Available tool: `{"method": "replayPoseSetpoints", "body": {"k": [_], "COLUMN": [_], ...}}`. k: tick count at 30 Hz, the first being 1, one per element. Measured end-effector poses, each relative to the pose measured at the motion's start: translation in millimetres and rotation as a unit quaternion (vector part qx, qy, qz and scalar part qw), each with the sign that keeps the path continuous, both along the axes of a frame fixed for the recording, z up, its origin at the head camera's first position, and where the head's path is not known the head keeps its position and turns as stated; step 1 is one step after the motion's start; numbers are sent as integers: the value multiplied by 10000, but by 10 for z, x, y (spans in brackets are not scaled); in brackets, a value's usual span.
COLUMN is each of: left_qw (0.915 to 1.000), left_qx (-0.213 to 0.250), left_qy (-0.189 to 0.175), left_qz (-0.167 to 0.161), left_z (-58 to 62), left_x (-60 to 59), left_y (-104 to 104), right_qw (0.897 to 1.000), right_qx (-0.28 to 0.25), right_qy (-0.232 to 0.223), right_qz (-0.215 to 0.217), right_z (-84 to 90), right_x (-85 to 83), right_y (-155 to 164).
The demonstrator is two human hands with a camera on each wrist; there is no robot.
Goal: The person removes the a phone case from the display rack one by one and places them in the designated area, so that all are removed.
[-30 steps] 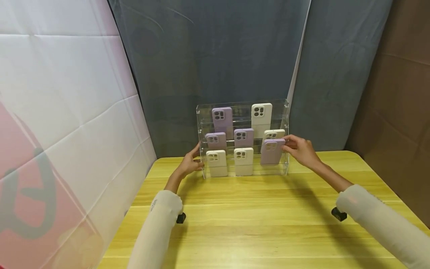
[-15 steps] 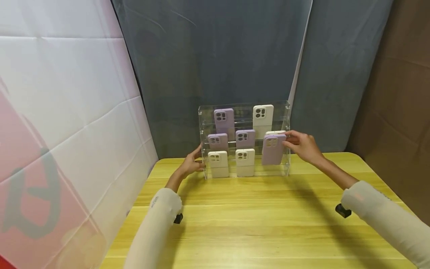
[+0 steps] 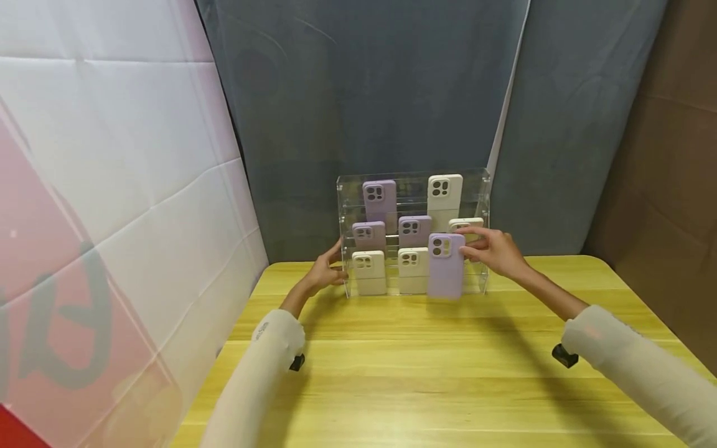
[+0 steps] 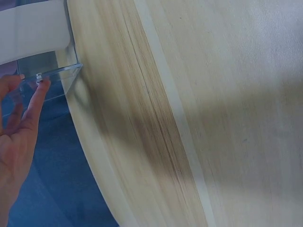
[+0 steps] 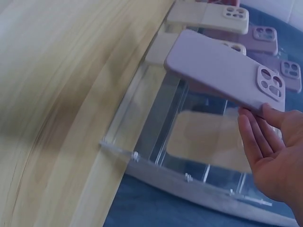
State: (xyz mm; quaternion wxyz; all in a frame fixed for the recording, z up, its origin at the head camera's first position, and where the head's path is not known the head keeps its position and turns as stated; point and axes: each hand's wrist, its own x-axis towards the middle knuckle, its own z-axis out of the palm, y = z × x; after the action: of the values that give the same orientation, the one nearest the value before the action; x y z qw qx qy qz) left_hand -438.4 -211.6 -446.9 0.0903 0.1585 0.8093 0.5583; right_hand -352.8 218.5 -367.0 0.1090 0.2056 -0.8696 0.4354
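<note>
A clear acrylic display rack (image 3: 340, 202) with stepped tiers stands at the far side of the table. My right hand (image 3: 495, 253) pinches a purple phone case (image 3: 446, 274) by its camera end, between thumb and fingers. That case hangs in front of the rack's lower right, overlapping a white case (image 3: 410, 279) in the head view. In the right wrist view, the held case (image 5: 208, 66) is tilted and lifted off the tiers. On the rack's left side panel, my left hand (image 3: 322, 272) holds the edge; the left wrist view shows its fingers (image 4: 37, 101) at the panel.
White and purple cases fill other rack slots, among them a white case (image 3: 445, 193) and a purple case (image 3: 379, 199) up top. Another white case (image 3: 470, 222) is partly hidden behind my right hand. Grey curtain (image 3: 403, 81) hangs behind the wooden table (image 3: 403, 367).
The purple case has come out of the rack's lower right slot, first upward, then forward and left, in my right hand. My left hand stays at the rack's side.
</note>
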Motion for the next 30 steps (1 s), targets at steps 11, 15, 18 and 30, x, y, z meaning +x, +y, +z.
{"method": "replayPoseSetpoints", "body": {"k": [11, 15, 18, 30], "left_qw": [10000, 10000, 10000, 9999], "left_qx": [-21, 8, 62, -13], "left_qy": [-56, -10, -38, -70], "left_qz": [23, 6, 13, 78], "left_z": [-5, 9, 16, 43], "left_x": [19, 24, 38, 62], "left_y": [25, 29, 32, 19], "right_qw": [9967, 9938, 9911, 9795], "right_qx": [-467, -606, -698, -897], "right_qy": [-438, -574, -689, -1149], "right_qz": [507, 734, 904, 1390], "right_z": [-84, -128, -184, -497], "right_x": [-48, -89, -104, -129], "right_y": [-369, -546, -678, -1199]}}
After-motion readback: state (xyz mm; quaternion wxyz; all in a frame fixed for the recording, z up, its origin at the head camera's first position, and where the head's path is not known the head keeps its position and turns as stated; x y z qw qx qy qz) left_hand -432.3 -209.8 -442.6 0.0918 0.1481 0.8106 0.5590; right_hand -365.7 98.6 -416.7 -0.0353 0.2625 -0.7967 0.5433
